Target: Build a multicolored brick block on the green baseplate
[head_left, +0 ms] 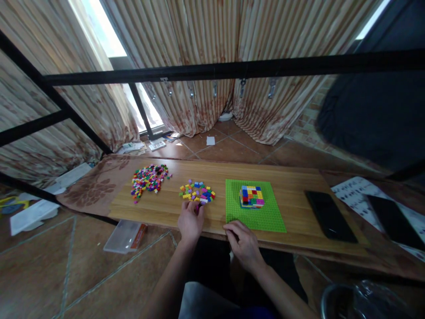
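Observation:
My left hand (191, 221) is at the near edge of a small group of loose toy bricks (195, 191) in yellow, blue, purple and other colours. Its thumb and fingers are drawn together at the tips; what lies between them is too small to make out. Right of it, my right hand (245, 244) rests at the table's front edge by the near left corner of a green baseplate (255, 221). Its fingers are loosely bent, the thumb apart from them, and I see nothing held. A block of multicoloured bricks (252, 196) stands on the baseplate.
A larger brick pile (148, 180) lies at the left of the wooden board (206, 169). A black phone-like slab (330, 217) lies at the right, near a printed sheet (352, 190). A clear plastic box (122, 237) is below the front edge; a black metal bar (212, 71) crosses behind.

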Motion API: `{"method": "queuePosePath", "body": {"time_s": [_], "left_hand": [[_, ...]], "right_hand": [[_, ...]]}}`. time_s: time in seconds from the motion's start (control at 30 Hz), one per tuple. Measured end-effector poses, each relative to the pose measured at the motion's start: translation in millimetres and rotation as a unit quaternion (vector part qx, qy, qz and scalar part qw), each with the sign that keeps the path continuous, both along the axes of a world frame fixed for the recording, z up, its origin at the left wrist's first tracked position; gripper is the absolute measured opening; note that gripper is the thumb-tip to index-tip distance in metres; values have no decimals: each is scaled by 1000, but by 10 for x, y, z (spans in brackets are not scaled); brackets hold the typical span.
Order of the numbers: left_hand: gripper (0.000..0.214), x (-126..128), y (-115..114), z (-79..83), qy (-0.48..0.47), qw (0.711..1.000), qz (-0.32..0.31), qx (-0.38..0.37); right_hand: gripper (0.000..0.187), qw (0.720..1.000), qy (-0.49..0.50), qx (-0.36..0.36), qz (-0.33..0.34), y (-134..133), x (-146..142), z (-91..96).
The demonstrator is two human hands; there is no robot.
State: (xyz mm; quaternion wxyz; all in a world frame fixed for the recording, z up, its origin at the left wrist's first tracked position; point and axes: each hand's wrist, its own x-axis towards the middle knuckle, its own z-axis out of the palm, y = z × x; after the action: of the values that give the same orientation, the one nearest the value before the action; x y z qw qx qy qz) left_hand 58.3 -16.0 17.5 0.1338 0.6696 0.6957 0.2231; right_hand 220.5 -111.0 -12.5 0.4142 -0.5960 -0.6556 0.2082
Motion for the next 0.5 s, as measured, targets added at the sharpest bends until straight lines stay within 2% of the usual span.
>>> {"method": "queuePosePath", "body": {"time_s": [0.17,0.33,0.5], "left_hand": [[17,-64,-3,-51,-76,996,-7,34],[18,-121,-3,-112,-168,981,-35,92],[22,-126,-3,-132,-221,970,-35,91]], "right_hand": [[19,1000,3,-9,6,-7,4,32],[18,1000,5,-8,7,-10,9,23],[18,1000,-1,-9,5,-6,5,11]]}}
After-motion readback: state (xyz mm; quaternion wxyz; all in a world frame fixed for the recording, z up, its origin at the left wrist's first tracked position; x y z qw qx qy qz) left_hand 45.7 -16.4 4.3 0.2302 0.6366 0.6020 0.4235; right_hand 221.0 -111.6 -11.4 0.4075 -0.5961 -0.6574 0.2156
